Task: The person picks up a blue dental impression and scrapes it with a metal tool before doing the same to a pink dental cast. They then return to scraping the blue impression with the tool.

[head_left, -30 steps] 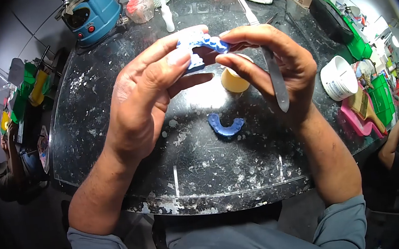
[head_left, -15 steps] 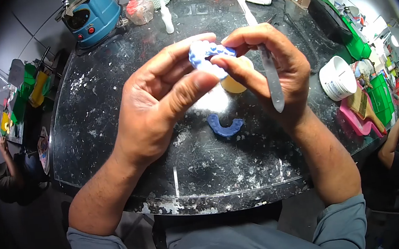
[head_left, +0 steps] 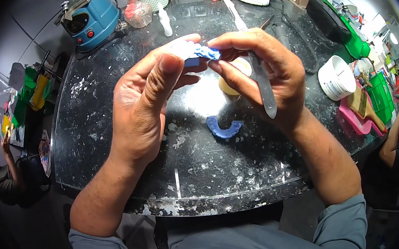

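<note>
A blue dental model [head_left: 196,54] with pale, brightly lit teeth is raised above the black table. My left hand [head_left: 142,94] grips its left side, thumb in front and fingers behind. At its right end are the thumb and forefinger of my right hand [head_left: 270,68], pinched on it. A metal knife with a pale handle [head_left: 265,90] lies across the right hand, its broad blade pointing down. Below, a separate blue U-shaped piece [head_left: 224,128] rests on the table. A round yellow object [head_left: 229,86] is partly hidden behind the right fingers.
At the back left stands a blue machine [head_left: 91,25], near a glass jar [head_left: 137,13] and a white bottle [head_left: 165,20]. A white tub [head_left: 336,78], pink tray [head_left: 350,115] and green bins [head_left: 380,99] are at right. Other people sit at both sides.
The model has tilted, showing its side, and moved slightly left with both hands. My left thumb has lifted to a more upright position. The knife has shifted slightly left.
</note>
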`<state>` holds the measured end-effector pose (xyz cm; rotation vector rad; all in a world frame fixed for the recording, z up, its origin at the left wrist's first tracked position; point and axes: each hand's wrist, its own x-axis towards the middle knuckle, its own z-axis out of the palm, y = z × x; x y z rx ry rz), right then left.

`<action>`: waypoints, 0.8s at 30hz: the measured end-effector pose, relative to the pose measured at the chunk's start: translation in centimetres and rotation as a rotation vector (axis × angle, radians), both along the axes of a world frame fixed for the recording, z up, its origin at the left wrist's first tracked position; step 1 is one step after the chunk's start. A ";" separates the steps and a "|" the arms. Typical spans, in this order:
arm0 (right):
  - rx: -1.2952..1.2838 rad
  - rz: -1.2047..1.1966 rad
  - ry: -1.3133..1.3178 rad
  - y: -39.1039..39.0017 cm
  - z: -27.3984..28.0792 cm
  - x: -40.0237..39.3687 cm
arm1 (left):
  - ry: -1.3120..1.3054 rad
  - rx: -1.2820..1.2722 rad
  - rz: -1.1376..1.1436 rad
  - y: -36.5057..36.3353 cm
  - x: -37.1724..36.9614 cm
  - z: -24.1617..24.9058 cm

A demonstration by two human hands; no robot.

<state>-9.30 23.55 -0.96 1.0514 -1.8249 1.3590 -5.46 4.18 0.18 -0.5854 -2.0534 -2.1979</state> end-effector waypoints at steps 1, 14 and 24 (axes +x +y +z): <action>-0.003 -0.005 0.003 0.0 0.0 0.0 | -0.001 -0.009 0.003 0.0 0.0 0.0; 0.013 -0.045 0.066 0.1 -0.1 -0.2 | -0.029 0.100 -0.007 0.1 0.1 -0.1; 0.050 -0.052 0.090 0.4 0.2 0.0 | -0.036 0.055 -0.040 -0.3 -0.1 -0.1</action>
